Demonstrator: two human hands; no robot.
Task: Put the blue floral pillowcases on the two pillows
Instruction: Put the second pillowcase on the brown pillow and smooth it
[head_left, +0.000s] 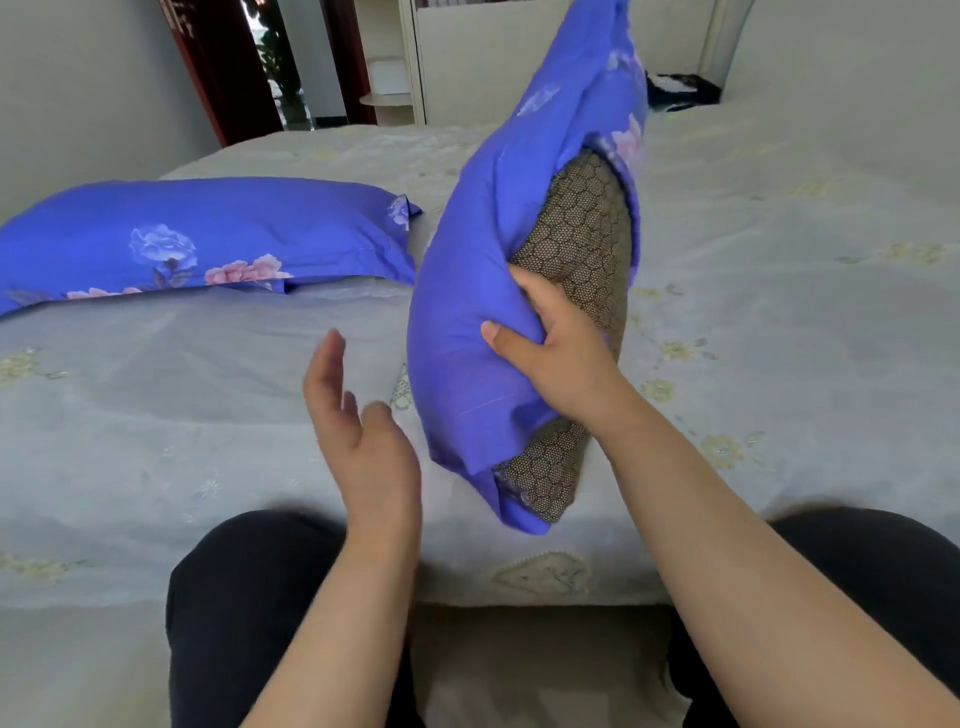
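One pillow in a blue floral pillowcase (208, 239) lies flat on the bed at the left. A second pillow (582, 244), brown with a honeycomb mesh pattern, stands upright in the middle, partly wrapped in the other blue floral pillowcase (498, 223). The mesh shows along its right side and at the bottom corner. My right hand (550, 343) grips the pillowcase's edge and the pillow at mid height. My left hand (358, 421) hovers open just left of the pillow's lower end, palm toward it, touching nothing.
The bed (208, 415) is covered with a pale grey embroidered sheet. My knees in dark trousers (249, 597) rest at its near edge. A dark bundle (680, 88) lies at the far right by the headboard. A doorway and white shelves stand behind.
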